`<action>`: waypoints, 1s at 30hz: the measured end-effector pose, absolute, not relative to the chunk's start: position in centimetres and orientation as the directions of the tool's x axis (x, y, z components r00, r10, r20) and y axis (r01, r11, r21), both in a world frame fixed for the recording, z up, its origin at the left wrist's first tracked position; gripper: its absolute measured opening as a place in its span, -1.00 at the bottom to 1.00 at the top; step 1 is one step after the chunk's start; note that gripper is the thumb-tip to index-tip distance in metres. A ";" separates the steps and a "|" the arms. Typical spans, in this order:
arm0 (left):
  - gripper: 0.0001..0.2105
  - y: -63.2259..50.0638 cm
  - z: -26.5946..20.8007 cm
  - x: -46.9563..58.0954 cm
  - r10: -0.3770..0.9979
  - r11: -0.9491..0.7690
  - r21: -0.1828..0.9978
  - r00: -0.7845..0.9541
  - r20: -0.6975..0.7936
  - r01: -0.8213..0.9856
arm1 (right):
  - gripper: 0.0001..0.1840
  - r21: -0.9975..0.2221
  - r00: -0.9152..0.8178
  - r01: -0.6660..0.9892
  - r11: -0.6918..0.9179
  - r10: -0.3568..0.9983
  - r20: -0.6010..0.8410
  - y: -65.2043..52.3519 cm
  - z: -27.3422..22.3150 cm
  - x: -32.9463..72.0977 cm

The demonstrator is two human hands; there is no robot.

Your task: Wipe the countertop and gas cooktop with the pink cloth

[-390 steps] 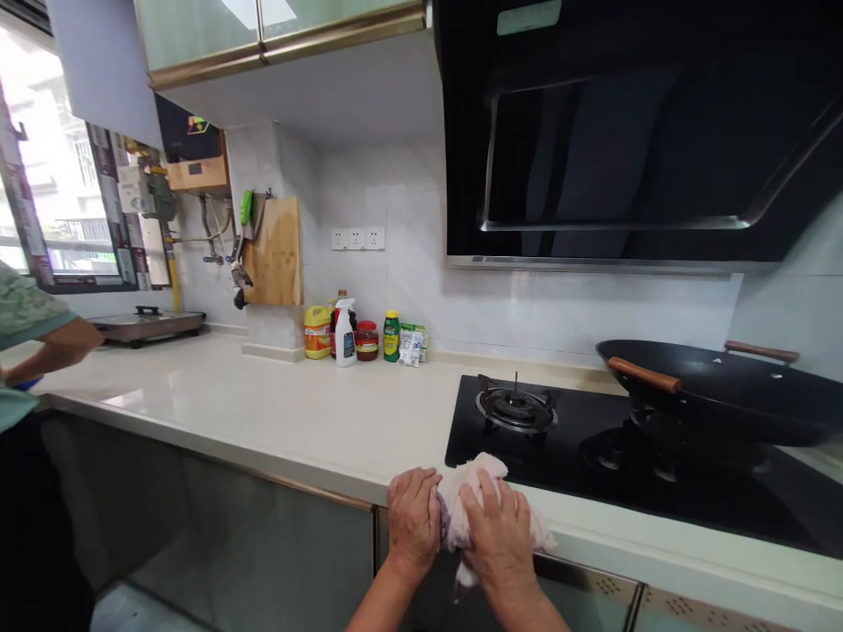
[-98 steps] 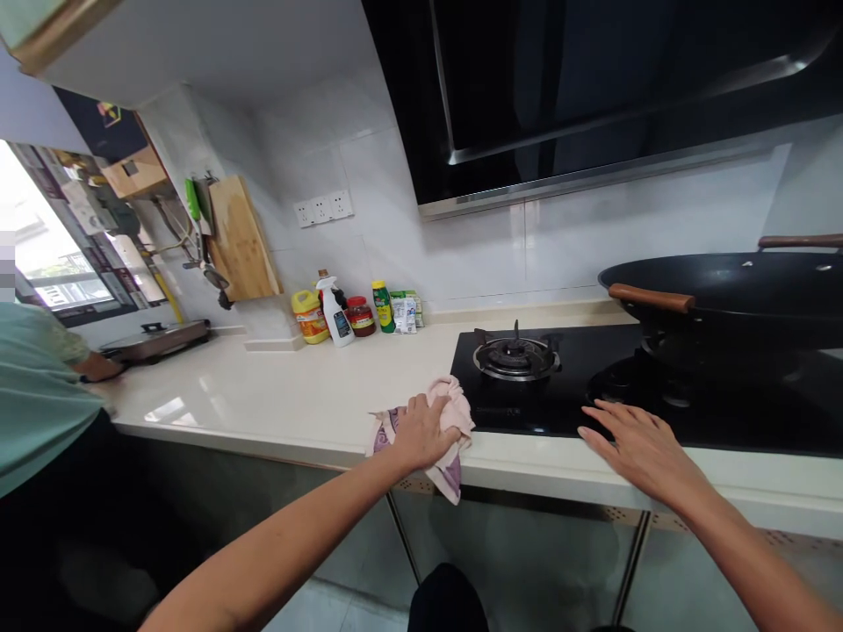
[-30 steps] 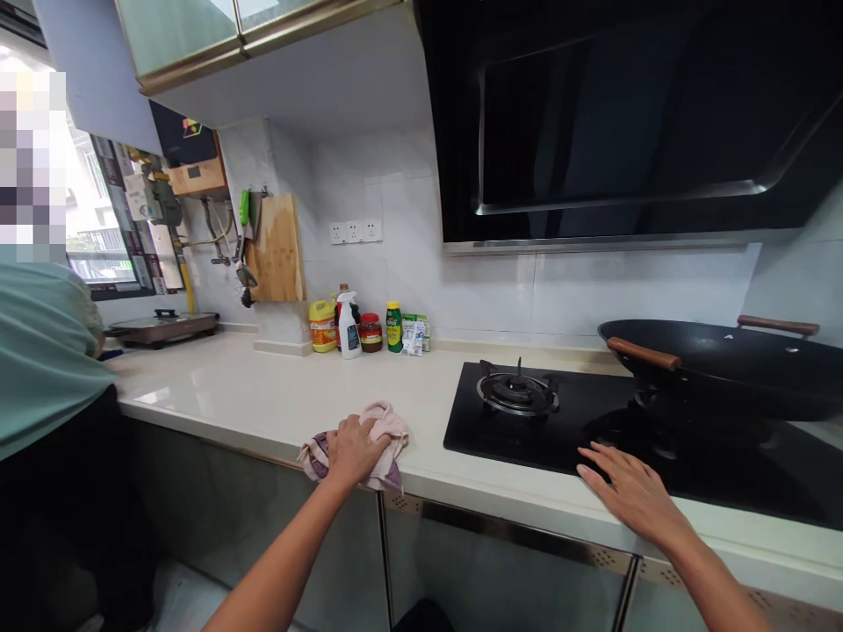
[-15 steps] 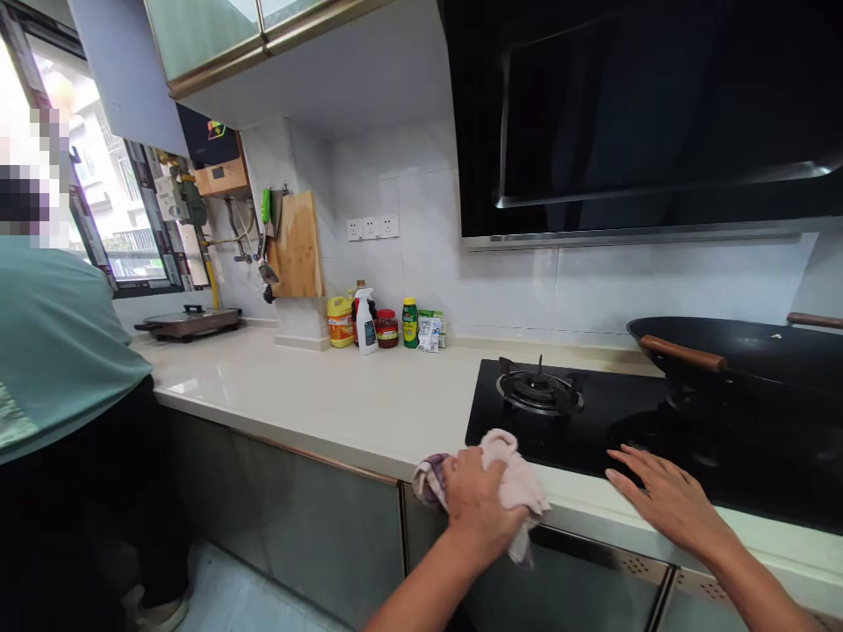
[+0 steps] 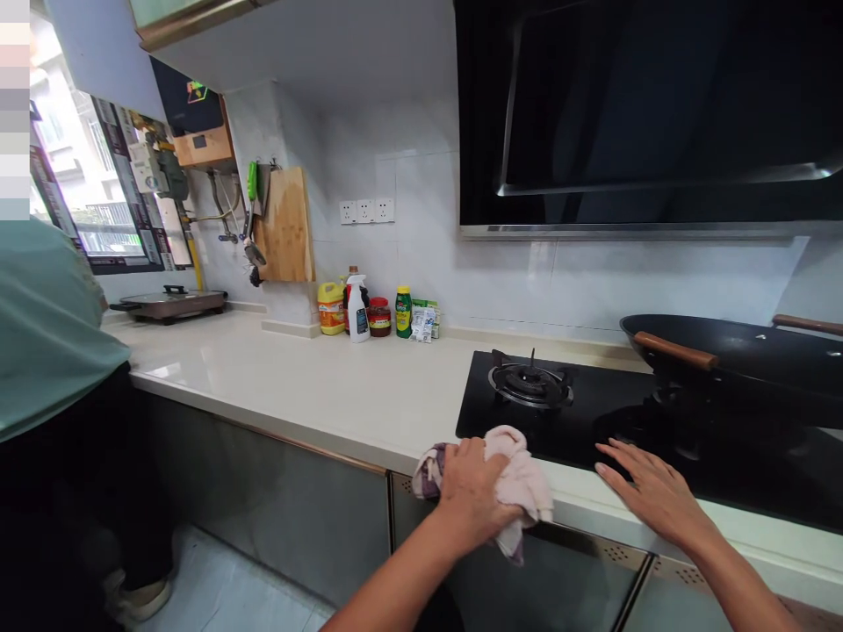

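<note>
My left hand (image 5: 471,491) is closed over a pale pink cloth with a purple patterned part (image 5: 523,484). The cloth lies at the counter's front edge by the near left corner of the black gas stove (image 5: 478,412), and its lower end hangs past the edge. My right hand (image 5: 659,491) holds nothing; its fingers are stretched out and spread at the stove's front rim. A round burner (image 5: 530,384) sits beyond the cloth. Farther right, a large black wok (image 5: 744,351) with wooden handles stands on the stove.
Against the wall stand a yellow jug (image 5: 331,309), a white spray bottle (image 5: 357,309), a red-lidded jar (image 5: 379,318) and a green bottle (image 5: 403,312). A person in a teal top (image 5: 53,325) is at the left. An electric pan (image 5: 172,304) sits on the far counter (image 5: 263,386). The range hood (image 5: 645,114) hangs overhead.
The view has shifted slightly, so the person and counter items appear farther left. My left hand keeps its hold on the cloth, and my right hand stays spread by the stove.
</note>
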State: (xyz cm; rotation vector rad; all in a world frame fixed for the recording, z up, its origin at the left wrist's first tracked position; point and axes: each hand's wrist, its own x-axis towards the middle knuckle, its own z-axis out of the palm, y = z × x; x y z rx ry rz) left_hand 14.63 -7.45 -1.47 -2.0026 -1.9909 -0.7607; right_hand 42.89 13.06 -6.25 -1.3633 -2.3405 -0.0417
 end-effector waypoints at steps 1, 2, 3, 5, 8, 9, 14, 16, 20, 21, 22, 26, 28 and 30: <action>-0.52 -8.0 -1.2 13.3 0.862 -0.022 0.204 -0.084 0.500 0.979 | -0.25 -0.189 -0.424 0.837 0.513 0.827 0.370 13.0 -6.2 42.9; -0.53 -8.6 -1.0 12.0 0.858 0.021 0.204 -0.122 0.498 0.979 | -0.24 -0.191 -0.424 0.837 0.512 0.829 0.363 13.0 -6.2 42.8; -0.54 -9.2 -0.8 10.5 0.856 0.067 0.201 -0.160 0.492 0.977 | -0.23 -0.192 -0.426 0.837 0.513 0.830 0.359 13.0 -6.1 42.8; -0.56 -10.4 -0.4 7.6 0.849 0.170 0.187 -0.240 0.471 0.968 | -0.23 -0.193 -0.426 0.835 0.515 0.828 0.365 12.9 -6.1 42.7; -0.61 -11.9 0.2 3.1 0.833 0.307 0.156 -0.344 0.433 0.939 | -0.22 -0.195 -0.423 0.832 0.519 0.821 0.383 12.7 -6.2 42.7; -0.62 -12.3 0.3 1.8 0.828 0.345 0.142 -0.372 0.420 0.928 | -0.22 -0.197 -0.422 0.832 0.519 0.821 0.384 12.7 -6.3 42.6; -0.60 -11.9 1.6 -2.7 0.817 0.486 0.077 -0.484 0.313 0.870 | -0.19 -0.195 -0.424 0.835 0.515 0.827 0.370 12.4 -6.2 42.5; -0.58 -10.8 2.2 -3.5 0.823 0.508 0.057 -0.503 0.262 0.860 | -0.17 -0.195 -0.420 0.838 0.510 0.831 0.366 12.3 -6.2 42.5; -0.53 -7.8 3.1 -4.2 0.821 0.528 0.024 -0.518 0.240 0.849 | -0.19 -0.203 -0.420 0.832 0.516 0.825 0.378 12.3 -6.5 42.6; -0.51 -7.0 3.2 -4.3 0.819 0.532 0.020 -0.520 0.242 0.847 | -0.20 -0.201 -0.424 0.828 0.523 0.819 0.386 12.2 -6.6 42.6; -0.50 -6.3 3.3 -4.4 0.818 0.534 0.016 -0.521 0.245 0.846 | -0.20 -0.198 -0.427 0.825 0.529 0.814 0.394 12.2 -6.7 42.6; -0.47 -3.0 3.3 -4.6 0.818 0.532 0.002 -0.515 0.257 0.847 | -0.18 -0.191 -0.421 0.829 0.526 0.811 0.406 11.9 -6.7 42.4; -0.47 -1.2 3.3 -4.6 0.823 0.524 -0.002 -0.506 0.259 0.852 | -0.18 -0.189 -0.412 0.836 0.516 0.816 0.406 11.7 -6.4 42.2; -0.45 0.8 3.4 -4.5 0.830 0.514 -0.001 -0.497 0.253 0.858 | -0.17 -0.187 -0.405 0.843 0.504 0.824 0.397 11.5 -6.0 41.9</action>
